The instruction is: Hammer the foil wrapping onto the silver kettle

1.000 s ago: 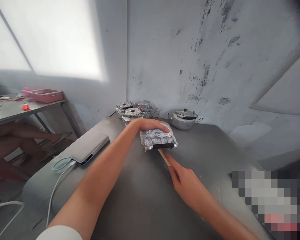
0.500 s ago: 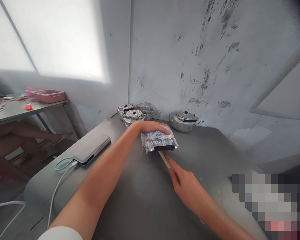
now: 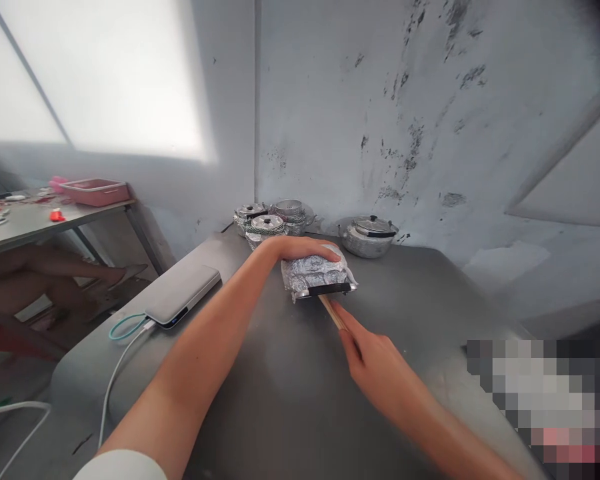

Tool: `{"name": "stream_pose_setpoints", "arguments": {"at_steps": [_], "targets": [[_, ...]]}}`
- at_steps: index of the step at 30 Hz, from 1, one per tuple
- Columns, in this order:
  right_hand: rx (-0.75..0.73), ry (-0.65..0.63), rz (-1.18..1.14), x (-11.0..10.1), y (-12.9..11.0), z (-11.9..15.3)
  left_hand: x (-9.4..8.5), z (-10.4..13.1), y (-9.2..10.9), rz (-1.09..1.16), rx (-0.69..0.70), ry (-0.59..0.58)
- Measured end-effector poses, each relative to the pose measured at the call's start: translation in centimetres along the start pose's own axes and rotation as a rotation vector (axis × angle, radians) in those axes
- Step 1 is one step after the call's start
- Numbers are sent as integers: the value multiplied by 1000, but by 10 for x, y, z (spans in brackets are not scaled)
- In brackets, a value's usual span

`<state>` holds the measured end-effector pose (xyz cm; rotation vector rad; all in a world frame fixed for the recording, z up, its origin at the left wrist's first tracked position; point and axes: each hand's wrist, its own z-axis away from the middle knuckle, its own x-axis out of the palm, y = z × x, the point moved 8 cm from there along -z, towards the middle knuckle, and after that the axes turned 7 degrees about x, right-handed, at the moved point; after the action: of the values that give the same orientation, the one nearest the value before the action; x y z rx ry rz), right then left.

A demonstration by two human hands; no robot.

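A crinkled silvery pot (image 3: 316,272) with a black handle bar is tilted on its side over the grey table. My left hand (image 3: 310,249) lies over its top and far side, fingers wrapped on it. Below the black bar, my right hand (image 3: 363,347) is closed round thin wooden sticks (image 3: 333,312), whose far ends reach the pot's lower edge. What the stick tips touch is hidden under the pot.
Behind stand a lidded pot (image 3: 367,237) on the right and several small pots (image 3: 267,223) on the left. A power bank (image 3: 184,297) with a white cable lies at the table's left. Another table (image 3: 25,223) holds a pink basket (image 3: 96,191).
The pot has tipped slightly, and more of its black bar shows. Both hands keep their holds. The whole view has shifted a little.
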<state>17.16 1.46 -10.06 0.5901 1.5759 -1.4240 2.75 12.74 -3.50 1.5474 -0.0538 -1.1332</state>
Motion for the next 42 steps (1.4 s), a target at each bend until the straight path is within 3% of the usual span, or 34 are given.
{"name": "stream_pose_setpoints", "arguments": {"at_steps": [19,30,42], "targets": [[9,-27,-11,4,2,4,0,0,-1,2,-18,2],[-4,44,-6,-8,-4,0,2,2,0,72,-19,1],[-24,1,-58,3,0,3,-1,6,-7,32,-14,14]]}}
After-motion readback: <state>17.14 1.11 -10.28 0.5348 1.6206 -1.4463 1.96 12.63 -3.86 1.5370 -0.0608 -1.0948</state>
